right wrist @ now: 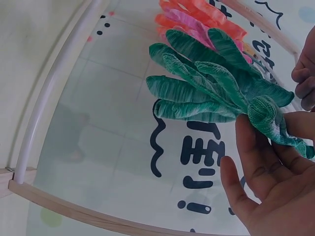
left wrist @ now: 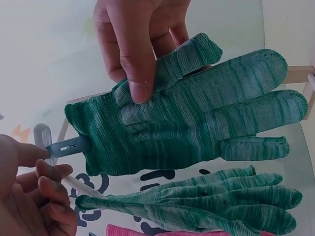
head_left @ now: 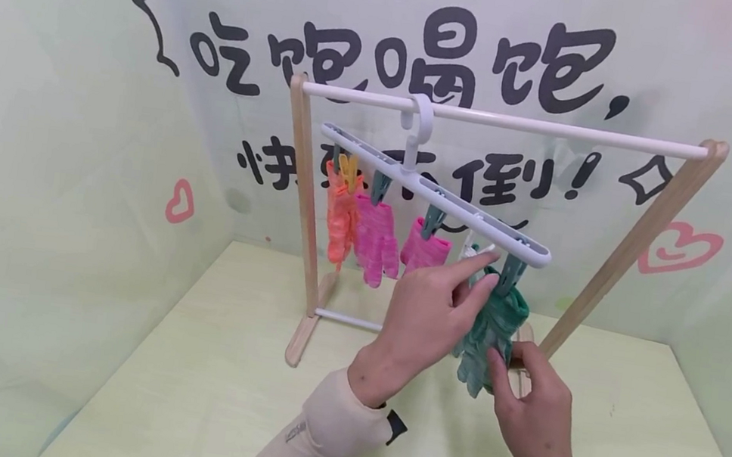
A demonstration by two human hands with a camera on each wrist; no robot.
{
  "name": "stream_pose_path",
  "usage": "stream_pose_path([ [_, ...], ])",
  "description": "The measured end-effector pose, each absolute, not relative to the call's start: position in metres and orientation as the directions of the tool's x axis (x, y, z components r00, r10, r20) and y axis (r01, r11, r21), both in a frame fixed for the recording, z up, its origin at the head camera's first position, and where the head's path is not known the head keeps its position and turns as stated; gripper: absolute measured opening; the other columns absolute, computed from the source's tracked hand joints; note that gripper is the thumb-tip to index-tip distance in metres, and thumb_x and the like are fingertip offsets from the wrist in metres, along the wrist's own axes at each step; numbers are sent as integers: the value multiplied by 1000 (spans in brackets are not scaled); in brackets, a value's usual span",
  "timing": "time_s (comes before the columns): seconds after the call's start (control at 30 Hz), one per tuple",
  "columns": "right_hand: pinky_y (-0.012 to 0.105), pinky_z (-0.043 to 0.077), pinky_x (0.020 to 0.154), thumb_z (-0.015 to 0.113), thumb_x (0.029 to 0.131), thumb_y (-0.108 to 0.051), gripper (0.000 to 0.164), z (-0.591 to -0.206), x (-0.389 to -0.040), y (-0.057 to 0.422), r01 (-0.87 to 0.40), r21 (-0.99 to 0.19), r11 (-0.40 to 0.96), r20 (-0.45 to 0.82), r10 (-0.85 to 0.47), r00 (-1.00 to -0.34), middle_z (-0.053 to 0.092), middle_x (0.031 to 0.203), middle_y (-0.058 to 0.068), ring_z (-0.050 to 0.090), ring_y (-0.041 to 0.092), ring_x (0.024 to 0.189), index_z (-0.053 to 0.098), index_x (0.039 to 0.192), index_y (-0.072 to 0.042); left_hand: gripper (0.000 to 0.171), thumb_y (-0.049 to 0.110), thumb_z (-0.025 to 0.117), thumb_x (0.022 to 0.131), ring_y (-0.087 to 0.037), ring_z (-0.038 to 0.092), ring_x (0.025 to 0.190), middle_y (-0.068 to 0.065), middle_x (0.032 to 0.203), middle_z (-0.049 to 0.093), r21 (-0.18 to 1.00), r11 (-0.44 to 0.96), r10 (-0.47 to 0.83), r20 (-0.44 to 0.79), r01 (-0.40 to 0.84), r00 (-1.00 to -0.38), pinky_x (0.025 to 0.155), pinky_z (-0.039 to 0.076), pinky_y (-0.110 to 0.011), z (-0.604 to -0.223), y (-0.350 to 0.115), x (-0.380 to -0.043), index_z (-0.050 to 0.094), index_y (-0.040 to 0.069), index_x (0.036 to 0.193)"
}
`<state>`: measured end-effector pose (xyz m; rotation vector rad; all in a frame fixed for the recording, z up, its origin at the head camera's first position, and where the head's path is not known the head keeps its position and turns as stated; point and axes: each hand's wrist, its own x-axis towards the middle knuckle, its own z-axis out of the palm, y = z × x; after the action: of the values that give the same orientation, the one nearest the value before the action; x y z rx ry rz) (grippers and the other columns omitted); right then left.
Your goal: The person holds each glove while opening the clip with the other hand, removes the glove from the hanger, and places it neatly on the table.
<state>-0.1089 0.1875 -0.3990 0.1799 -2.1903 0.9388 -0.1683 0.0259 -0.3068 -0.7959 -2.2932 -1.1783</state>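
Note:
A green knit glove (left wrist: 162, 132) hangs by its cuff from a grey-green clip (head_left: 511, 273) at the near end of a white hanger (head_left: 477, 215). My right hand (head_left: 538, 417) pinches this glove at the side, thumb on the front, as the left wrist view shows. Close to the clip is my left hand (head_left: 427, 312), its index finger extended toward the hanger bar and its fingertips right at the clip. Another green glove (left wrist: 197, 201) hangs just behind, partly hidden by my left hand in the head view.
Farther along the hanger hang pink gloves (head_left: 375, 237) and an orange glove (head_left: 341, 222) with a yellow clip (head_left: 348, 171). The hanger hooks over the white rod (head_left: 556, 128) of a wooden-legged rack (head_left: 638, 247), standing on a pale table (head_left: 182, 389) before a printed wall.

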Motion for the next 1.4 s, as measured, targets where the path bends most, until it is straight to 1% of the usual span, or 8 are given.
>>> stream_pose_path([
  [0.2,-1,41,87,78,88,2,15,-400,-109,188,-403,-575,712,682,146,-717,75,86,7,64,2,81,69,99,-1,37,32,61,105,-7,34,45,4,55,44,588,477,304,587,653,-750,45,23,-19,-301,31,-171,69,17,139],
  [0.47,-1,42,88,77,87,3,15,-401,-109,189,-422,-571,705,686,127,-716,73,84,6,64,4,80,68,98,-2,43,39,55,107,-9,29,41,6,50,36,669,459,347,471,584,-811,43,17,-18,-293,38,-174,63,21,145],
  [0.57,0,42,88,78,87,3,16,-401,-109,189,-435,-563,703,692,113,-713,73,84,4,64,4,79,68,98,-2,44,41,54,107,-8,29,42,6,50,36,725,432,367,402,536,-839,43,18,-19,-289,39,-176,63,20,145],
  [0.7,-1,42,87,78,86,3,17,-400,-108,189,-439,-556,706,692,100,-715,73,85,4,64,4,78,69,99,-3,44,40,55,107,-8,34,45,5,52,38,798,375,385,329,472,-862,45,25,-20,-284,38,-181,64,18,144],
  [0.8,-1,42,87,78,86,3,17,-400,-108,189,-442,-554,705,693,97,-714,73,85,4,64,5,78,69,99,-2,42,37,58,107,-10,35,46,4,53,38,836,329,398,299,439,-867,46,28,-22,-282,37,-183,64,17,143],
  [0.93,-1,42,88,78,86,4,17,-399,-108,189,-451,-550,703,699,92,-709,73,85,4,64,5,78,68,98,-2,40,33,58,107,-12,33,44,4,53,36,872,280,410,269,401,-871,43,26,-22,-281,38,-184,65,16,142],
  [1.2,1,44,89,77,86,5,17,-400,-107,190,-478,-543,691,710,74,-701,73,85,2,66,5,80,68,98,-3,35,29,57,108,-12,35,44,4,52,38,902,245,423,232,357,-876,43,25,-24,-283,40,-189,67,14,138],
  [1.4,0,43,91,77,85,5,19,-400,-107,189,-480,-538,693,710,66,-701,73,87,3,66,7,81,68,99,-3,28,24,60,107,-15,33,42,1,51,40,942,127,436,229,311,-871,41,23,-25,-285,40,-192,69,11,130],
])
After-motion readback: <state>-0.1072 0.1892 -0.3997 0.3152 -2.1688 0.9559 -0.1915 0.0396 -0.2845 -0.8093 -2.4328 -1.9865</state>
